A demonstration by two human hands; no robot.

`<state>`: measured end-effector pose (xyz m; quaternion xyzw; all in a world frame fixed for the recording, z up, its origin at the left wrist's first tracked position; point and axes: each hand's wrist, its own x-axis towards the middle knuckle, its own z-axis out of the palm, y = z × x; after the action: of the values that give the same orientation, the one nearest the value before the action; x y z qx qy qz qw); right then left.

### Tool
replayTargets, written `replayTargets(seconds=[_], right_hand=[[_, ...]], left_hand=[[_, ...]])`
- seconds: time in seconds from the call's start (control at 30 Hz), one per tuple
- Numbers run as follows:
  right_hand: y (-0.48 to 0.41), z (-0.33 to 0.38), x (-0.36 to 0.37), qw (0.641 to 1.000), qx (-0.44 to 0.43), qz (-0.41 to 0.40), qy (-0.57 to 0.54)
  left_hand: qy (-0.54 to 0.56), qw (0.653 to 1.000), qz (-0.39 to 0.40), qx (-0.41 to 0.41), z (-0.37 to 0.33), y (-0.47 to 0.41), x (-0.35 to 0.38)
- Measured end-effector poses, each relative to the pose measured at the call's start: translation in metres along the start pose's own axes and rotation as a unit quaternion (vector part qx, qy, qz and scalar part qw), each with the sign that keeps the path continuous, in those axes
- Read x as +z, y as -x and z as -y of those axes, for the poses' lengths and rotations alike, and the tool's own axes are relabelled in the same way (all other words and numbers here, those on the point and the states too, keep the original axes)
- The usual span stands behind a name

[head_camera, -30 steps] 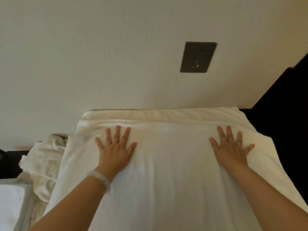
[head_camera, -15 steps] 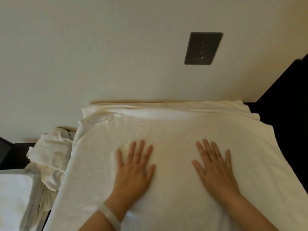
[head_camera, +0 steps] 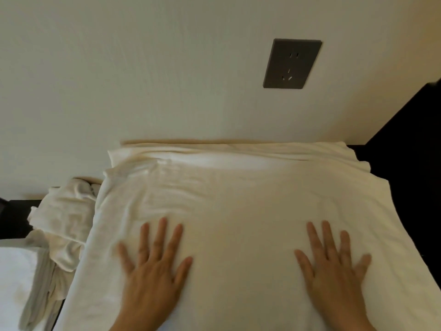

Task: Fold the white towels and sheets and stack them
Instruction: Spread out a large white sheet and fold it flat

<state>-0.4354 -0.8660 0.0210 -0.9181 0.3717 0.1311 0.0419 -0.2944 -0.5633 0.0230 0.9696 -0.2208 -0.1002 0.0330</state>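
**Limp cloth, flat hands: the hold belongs at the edges**

The white sheet (head_camera: 238,199) lies spread in layers against the wall, under a wall socket (head_camera: 292,63), and covers most of the dark bench (head_camera: 16,216). The left hand (head_camera: 152,271) and the right hand (head_camera: 334,268) rest flat on its near part, well apart. Their fingers are straight and spread, pressing down and gripping nothing.

The cloth looks light, thin and limp. It ripples toward the far left corner, and a push would probably make it bunch or slide over the layer beneath. As it has no stiffness, a fold likely calls for a pinch at two corners or along one edge, with the rest left to drape. A crumpled towel (head_camera: 62,223) lies just beside the sheet's left edge, not yet folded.
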Motion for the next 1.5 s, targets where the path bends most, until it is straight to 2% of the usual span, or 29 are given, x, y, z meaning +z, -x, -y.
replayTargets(seconds=[0.07,0.3,0.47,0.53,0.57,0.63,0.7,0.77,0.87,0.93,0.97,1.03,1.1,1.13,1.23,1.4,1.5], right_hand=[[-0.016,0.007,-0.003,1.0,-0.016,-0.02,-0.015],[-0.111,0.03,-0.022,0.997,-0.047,-0.053,-0.021],[-0.131,0.048,-0.042,0.998,-0.025,-0.016,-0.047],[-0.109,0.061,-0.038,0.996,-0.042,-0.063,-0.058],[-0.091,0.071,-0.032,0.991,-0.079,-0.092,-0.057],[-0.052,0.084,-0.014,0.976,-0.19,-0.101,-0.047],[-0.031,0.076,-0.002,0.966,-0.243,-0.089,-0.017],[-0.04,0.049,-0.006,0.976,-0.193,-0.101,-0.01],[-0.058,0.011,-0.021,0.997,-0.037,-0.07,-0.006],[-0.051,0.022,-0.028,0.997,-0.004,-0.069,-0.023],[-0.039,0.04,-0.028,0.995,-0.029,-0.087,-0.039],[-0.002,0.08,-0.016,0.978,-0.128,-0.145,-0.075],[0.035,0.107,0.0,0.967,-0.213,-0.117,-0.079],[0.043,0.109,0.005,0.966,-0.228,-0.099,-0.07],[0.038,0.088,0.01,0.97,-0.212,-0.106,-0.047],[0.036,0.086,-0.003,0.991,-0.112,-0.071,-0.001],[0.074,0.136,-0.005,0.968,-0.206,-0.118,-0.084]], left_hand=[[0.008,1.0,0.017,-0.012,-0.005,-0.014,-0.004],[-0.007,0.999,-0.026,-0.044,-0.005,-0.106,-0.004],[0.02,0.998,-0.005,-0.055,-0.019,-0.138,-0.024],[0.016,0.998,-0.057,-0.022,-0.041,-0.118,-0.021],[0.01,0.996,-0.086,0.019,-0.056,-0.101,-0.017],[0.013,0.99,-0.078,0.118,-0.079,-0.064,-0.004],[0.005,0.99,-0.048,0.135,-0.076,-0.043,0.006],[0.003,0.997,-0.034,0.066,-0.049,-0.041,0.003],[-0.003,0.999,-0.035,-0.03,-0.009,-0.046,-0.004],[0.008,0.998,-0.034,-0.055,-0.016,-0.04,-0.01],[0.015,0.998,-0.039,-0.039,-0.031,-0.032,-0.012],[0.023,0.996,-0.058,0.064,-0.067,-0.01,-0.003],[0.027,0.988,-0.061,0.142,-0.087,0.011,0.007],[0.032,0.987,-0.055,0.146,-0.084,0.017,0.01],[0.019,0.993,-0.075,0.085,-0.043,0.025,0.014],[0.035,0.996,-0.054,-0.055,0.023,0.037,0.011],[0.035,0.998,-0.035,-0.032,0.003,0.046,0.016]])
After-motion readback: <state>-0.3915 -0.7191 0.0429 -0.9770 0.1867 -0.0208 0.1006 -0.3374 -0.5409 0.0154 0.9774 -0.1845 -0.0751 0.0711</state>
